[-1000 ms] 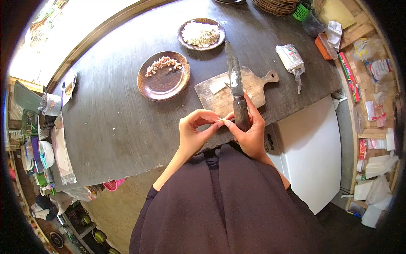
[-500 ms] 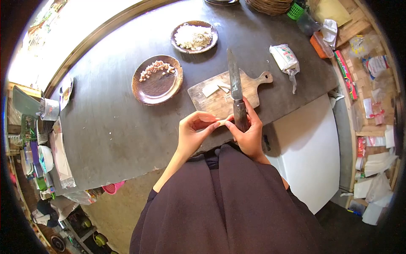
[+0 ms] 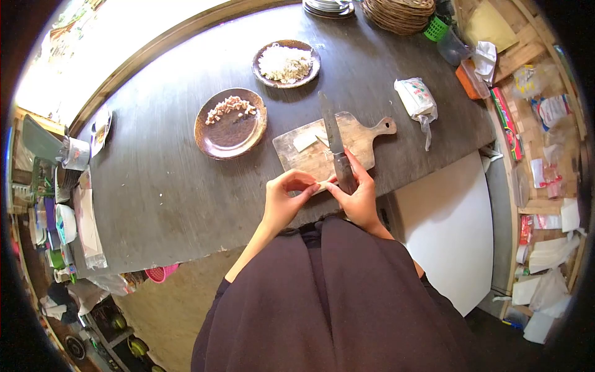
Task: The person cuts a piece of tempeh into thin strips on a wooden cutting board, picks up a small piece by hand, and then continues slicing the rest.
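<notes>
My left hand pinches a small pale strip at the near edge of the wooden cutting board. In my right hand is a kitchen knife, its dark handle in the palm and its blade pointing away over the board. The right thumb and a fingertip also meet at the strip; what it is made of is too small to tell. On the board lie a flat white piece and some thin pale slivers beside the blade.
A brown plate holds small pinkish-brown bits. Behind it, another plate carries a heap of white shreds. A white plastic packet lies right of the board. Stacked plates and woven wicker stand at the far edge.
The view has tilted slightly, so the table things sit a little lower. The knife blade leans further left. Both hands stay together at the pale strip.
</notes>
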Action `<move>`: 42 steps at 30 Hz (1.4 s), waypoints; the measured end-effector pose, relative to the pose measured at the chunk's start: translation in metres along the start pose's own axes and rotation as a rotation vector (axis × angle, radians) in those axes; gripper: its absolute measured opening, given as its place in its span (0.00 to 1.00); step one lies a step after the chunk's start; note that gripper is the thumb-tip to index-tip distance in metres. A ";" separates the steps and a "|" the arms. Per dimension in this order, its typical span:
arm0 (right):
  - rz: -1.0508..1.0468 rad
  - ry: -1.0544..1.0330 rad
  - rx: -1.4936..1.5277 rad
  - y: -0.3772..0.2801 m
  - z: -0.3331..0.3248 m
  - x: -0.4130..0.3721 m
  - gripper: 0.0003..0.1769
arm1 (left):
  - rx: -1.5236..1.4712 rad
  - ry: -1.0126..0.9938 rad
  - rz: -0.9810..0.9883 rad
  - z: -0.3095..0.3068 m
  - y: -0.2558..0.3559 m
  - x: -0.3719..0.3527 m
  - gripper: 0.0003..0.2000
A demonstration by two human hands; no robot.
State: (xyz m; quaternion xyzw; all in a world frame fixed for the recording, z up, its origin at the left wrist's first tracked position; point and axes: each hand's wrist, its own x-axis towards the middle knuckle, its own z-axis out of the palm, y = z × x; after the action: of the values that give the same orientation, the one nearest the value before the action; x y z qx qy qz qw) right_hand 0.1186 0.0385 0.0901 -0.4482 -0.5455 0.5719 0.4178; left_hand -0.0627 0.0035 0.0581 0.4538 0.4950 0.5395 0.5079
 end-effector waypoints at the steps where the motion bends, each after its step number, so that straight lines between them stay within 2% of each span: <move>1: 0.009 -0.007 -0.019 0.002 -0.001 0.001 0.45 | 0.147 0.031 -0.005 -0.001 0.000 0.001 0.09; 2: 0.010 -0.012 -0.018 0.002 -0.002 0.002 0.45 | 0.295 0.064 -0.010 -0.001 0.000 0.002 0.07; 3: 0.019 0.013 -0.024 0.001 -0.003 0.003 0.45 | 0.296 0.070 -0.011 -0.001 -0.001 0.003 0.07; 5: 0.028 0.032 -0.028 0.001 -0.005 0.005 0.45 | 0.581 0.159 0.175 -0.001 -0.009 0.006 0.08; 6: 0.025 0.031 -0.024 0.000 -0.007 0.006 0.45 | 0.582 0.162 0.174 0.000 -0.015 0.007 0.08; 8: 0.024 0.030 -0.020 0.000 -0.011 0.005 0.45 | 0.617 0.201 0.310 0.003 -0.028 0.009 0.08; 15: 0.069 0.002 -0.051 0.000 -0.027 -0.006 0.44 | 0.782 0.196 0.286 0.009 -0.038 0.014 0.05; 23: 0.106 -0.041 -0.126 0.004 -0.047 -0.023 0.43 | 0.930 0.235 0.402 0.012 -0.049 0.012 0.07; 30: 0.047 -0.108 -0.264 0.026 -0.060 -0.036 0.38 | 0.993 0.353 0.340 0.025 -0.047 0.005 0.14; 42: -0.119 -0.207 -0.351 0.047 -0.074 -0.043 0.35 | 1.071 0.447 0.332 0.038 -0.045 0.004 0.09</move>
State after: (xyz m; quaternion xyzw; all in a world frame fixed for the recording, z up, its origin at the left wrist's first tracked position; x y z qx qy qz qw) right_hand 0.2014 0.0127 0.0449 -0.4199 -0.7022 0.4855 0.3080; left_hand -0.0212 0.0096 0.0168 0.5932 0.7151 0.3697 0.0013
